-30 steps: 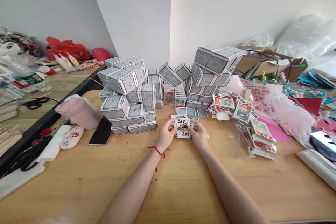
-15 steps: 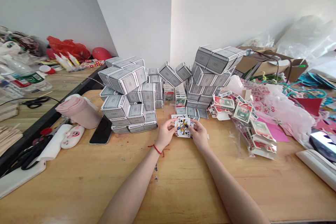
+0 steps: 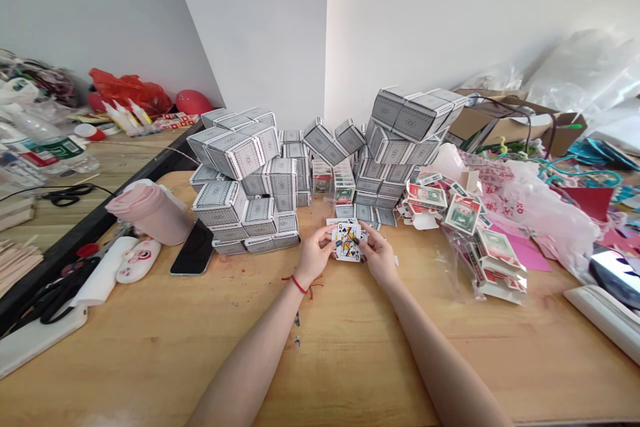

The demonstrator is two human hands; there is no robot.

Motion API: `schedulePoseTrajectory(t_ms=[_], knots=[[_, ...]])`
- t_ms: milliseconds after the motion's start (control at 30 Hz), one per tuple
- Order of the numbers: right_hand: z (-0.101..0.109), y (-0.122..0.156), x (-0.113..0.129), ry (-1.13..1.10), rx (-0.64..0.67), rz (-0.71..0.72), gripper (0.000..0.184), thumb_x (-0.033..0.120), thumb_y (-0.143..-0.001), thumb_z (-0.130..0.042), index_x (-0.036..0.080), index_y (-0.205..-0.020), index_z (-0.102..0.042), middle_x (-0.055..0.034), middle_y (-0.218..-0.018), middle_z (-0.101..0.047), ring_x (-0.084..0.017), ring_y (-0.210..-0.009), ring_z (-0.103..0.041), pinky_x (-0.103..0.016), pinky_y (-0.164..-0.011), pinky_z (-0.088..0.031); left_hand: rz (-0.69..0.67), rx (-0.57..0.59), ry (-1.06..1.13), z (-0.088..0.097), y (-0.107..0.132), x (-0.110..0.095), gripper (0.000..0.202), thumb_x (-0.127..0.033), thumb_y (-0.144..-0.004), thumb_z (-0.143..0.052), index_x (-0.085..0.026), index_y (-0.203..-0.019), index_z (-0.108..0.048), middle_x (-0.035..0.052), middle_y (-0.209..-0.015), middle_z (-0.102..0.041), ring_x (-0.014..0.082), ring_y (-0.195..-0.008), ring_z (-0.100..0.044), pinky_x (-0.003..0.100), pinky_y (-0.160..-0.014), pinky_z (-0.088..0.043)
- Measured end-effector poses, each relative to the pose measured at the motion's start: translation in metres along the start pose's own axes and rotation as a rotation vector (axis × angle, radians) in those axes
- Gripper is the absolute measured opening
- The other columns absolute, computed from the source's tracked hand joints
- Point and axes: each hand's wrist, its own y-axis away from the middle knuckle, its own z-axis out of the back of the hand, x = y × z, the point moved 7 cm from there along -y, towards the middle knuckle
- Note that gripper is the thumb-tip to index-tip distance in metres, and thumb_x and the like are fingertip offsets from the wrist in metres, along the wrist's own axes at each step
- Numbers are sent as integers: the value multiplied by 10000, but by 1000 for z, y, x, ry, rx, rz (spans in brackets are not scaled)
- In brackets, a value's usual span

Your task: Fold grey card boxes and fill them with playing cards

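Between my hands a queen-of-spades playing card (image 3: 348,240) faces up, held just above the wooden table. My left hand (image 3: 316,255) is closed on its left edge, a red string bracelet at the wrist. My right hand (image 3: 379,255) pinches the right edge, dark nail on the card's face. Other cards lie partly hidden behind and under it. Beyond the hands, some grey patterned cards (image 3: 365,213) lie on the table. Cubes folded from playing cards (image 3: 220,203) are stacked on the left, and a taller stack of cubes (image 3: 405,113) stands on the right.
A black phone (image 3: 193,250) and a pink cup-shaped bundle (image 3: 150,213) lie left of the stacks. Empty red-and-green card boxes (image 3: 463,213) and a printed plastic bag (image 3: 530,207) crowd the right. Card boxes (image 3: 344,185) stand between the stacks. A white case (image 3: 605,320) lies far right.
The queen card has shifted slightly left and more of its face shows. Both hands stay in nearly the same place. The stacks have not moved.
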Motion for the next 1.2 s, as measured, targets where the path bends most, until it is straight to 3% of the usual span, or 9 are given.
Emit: schedulePoseTrajectory(t_ms=[333, 467, 600, 700, 800, 1000, 1200], knots=[[-2, 1, 2, -10, 5, -25, 593, 404, -699, -565, 151, -1228, -476, 86, -512, -279, -76, -436, -297, -202, -409, -272, -3, -10, 0, 0, 1, 0, 355, -132, -712, -531, -151, -1067, -536, 5, -726, -568, 76, -516, -538, 198, -501, -469], [-2, 1, 0, -57, 6, -66, 622, 428, -682, -582, 160, -1224, -438, 83, -508, -380, -80, -428, -339, -206, -414, -305, 1, -20, 2, 0, 1, -1, 356, -141, -709, -536, -152, -1064, -543, 6, -731, -575, 77, -521, -535, 202, -504, -470], [-6, -1, -8, -101, 90, -154, 457, 484, -641, -612, 161, -958, -548, 33, -554, -523, -89, -415, -393, -221, -394, -335, 9, -28, 2, 1, 2, -3, 365, -146, -702, -544, -149, -1068, -555, 8, -726, -582, 78, -523, -530, 203, -503, -470], [-6, -2, -10, -84, 128, -166, 360, 506, -627, -622, 175, -743, -541, 30, -529, -527, -87, -383, -392, -223, -359, -319, 14, -30, 1, 2, 2, -4, 379, -150, -708, -544, -155, -1087, -558, 0, -704, -584, 77, -514, -531, 201, -507, -464], [-4, -2, -9, -68, 111, -152, 346, 507, -623, -628, 184, -673, -514, 44, -503, -510, -84, -359, -394, -225, -344, -320, 42, -28, 1, 2, 1, -3, 399, -144, -707, -554, -156, -1106, -551, -13, -669, -594, 75, -501, -538, 204, -527, -465], [-1, -2, -11, -6, 102, -146, 370, 542, -645, -593, 185, -639, -496, 37, -503, -524, -85, -314, -402, -232, -310, -324, 152, -22, 17, 3, 1, 4, 160, -213, -688, -601, -105, -801, -636, 43, -738, -660, 105, -535, -580, 232, -527, -494], [6, -3, -21, 137, 70, -147, 353, 544, -663, -568, 193, -653, -536, 36, -428, -519, -108, -280, -419, -228, -295, -303, 154, -58, -38, 5, 2, 7, 102, -216, -660, -619, -120, -693, -633, 30, -680, -660, 126, -513, -599, 241, -504, -500]])
